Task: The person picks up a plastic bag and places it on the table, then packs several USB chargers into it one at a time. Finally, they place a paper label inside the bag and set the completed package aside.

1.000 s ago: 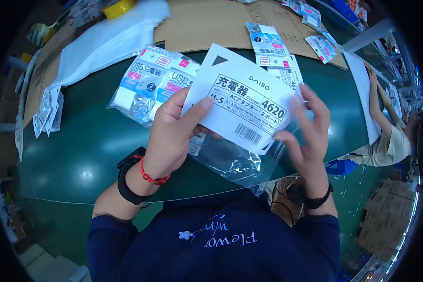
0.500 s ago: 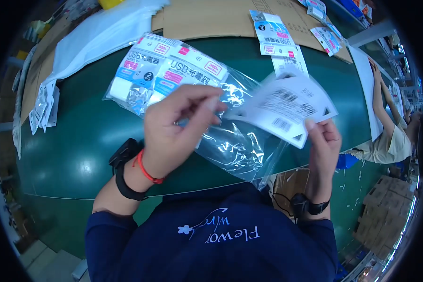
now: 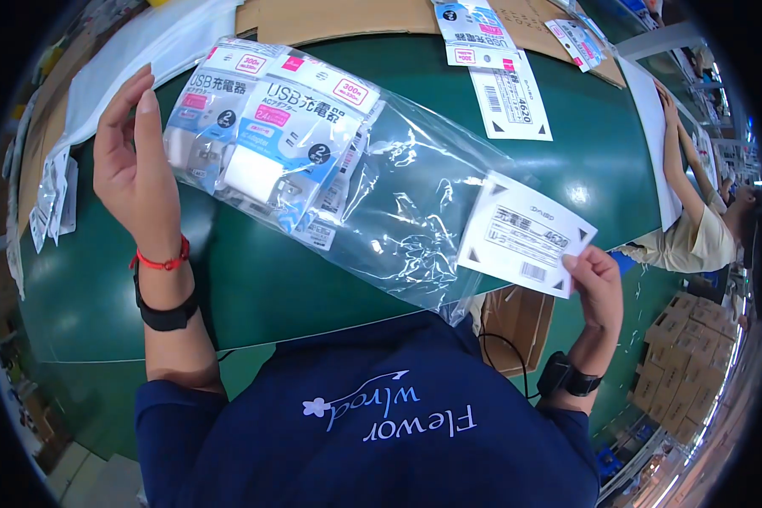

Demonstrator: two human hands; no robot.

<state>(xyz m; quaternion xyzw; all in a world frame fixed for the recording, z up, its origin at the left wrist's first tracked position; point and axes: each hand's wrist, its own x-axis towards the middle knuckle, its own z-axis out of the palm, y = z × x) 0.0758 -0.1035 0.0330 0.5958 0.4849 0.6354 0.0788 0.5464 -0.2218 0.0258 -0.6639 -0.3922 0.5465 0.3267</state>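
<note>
A clear plastic bag (image 3: pixel 406 199) lies slantwise on the green table, its loose end toward the right. Several blue-and-white carded USB chargers (image 3: pixel 296 135) fill its left part. My right hand (image 3: pixel 599 284) pinches the lower right corner of a white printed card (image 3: pixel 525 237) with black corner triangles. The card's left edge overlaps the bag's loose end; whether it is over or inside the film I cannot tell. My left hand (image 3: pixel 140 173) is raised beside the bag's filled end, fingers stretched out, holding nothing. Whether its edge touches the bag is unclear.
Another white card (image 3: pixel 516 97) and a charger pack (image 3: pixel 474 30) lie at the far side by a cardboard sheet (image 3: pixel 356 19). White plastic film (image 3: pixel 161 59) and small packs (image 3: pixel 55 199) are at left. At right another person's arm (image 3: pixel 681 161) rests on the table.
My left hand has moved left from over the bag to its filled end, and its fingers have opened. The card in my right hand has come lower and flatter by the bag's loose end.
</note>
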